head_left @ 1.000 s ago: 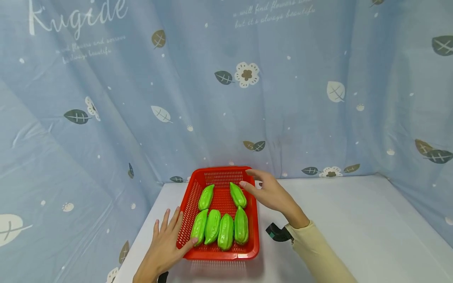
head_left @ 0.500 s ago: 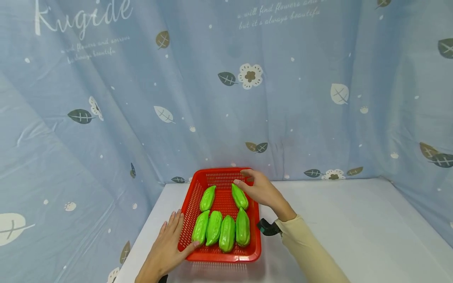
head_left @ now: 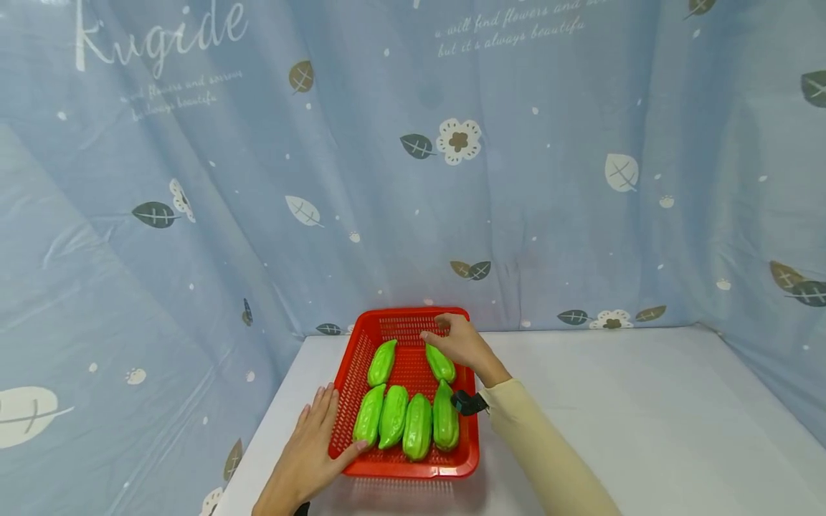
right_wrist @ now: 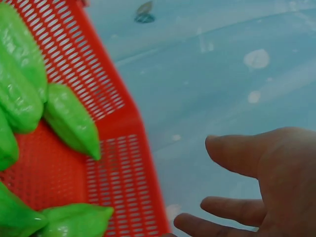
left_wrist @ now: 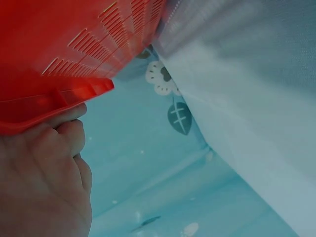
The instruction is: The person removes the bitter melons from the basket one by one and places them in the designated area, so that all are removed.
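A red plastic basket (head_left: pixel 421 469) with slotted walls stands on the white table and holds several glossy green, ridged, pointed fruits (head_left: pixel 417 427). My left hand (head_left: pixel 308 446) rests at the basket's front left corner, straight fingers along the left rim and thumb over the front corner. In the left wrist view, its fingers (left_wrist: pixel 73 136) touch the rim from below. My right hand (head_left: pixel 466 342) hovers over the far right part, near one green fruit (head_left: pixel 440 364), its thumb and fingers apart. In the right wrist view, the right hand (right_wrist: pixel 266 182) holds nothing.
The white table (head_left: pixel 613 423) stretches to the right of the basket. A light blue curtain (head_left: pixel 548 179) printed with leaves and flowers hangs behind the table and along its left side. A black wrist strap (head_left: pixel 470 403) sits at the right sleeve.
My right hand has moved left and slightly inward over the basket's far right corner. The left hand keeps its place on the rim. The whole view has shifted a little.
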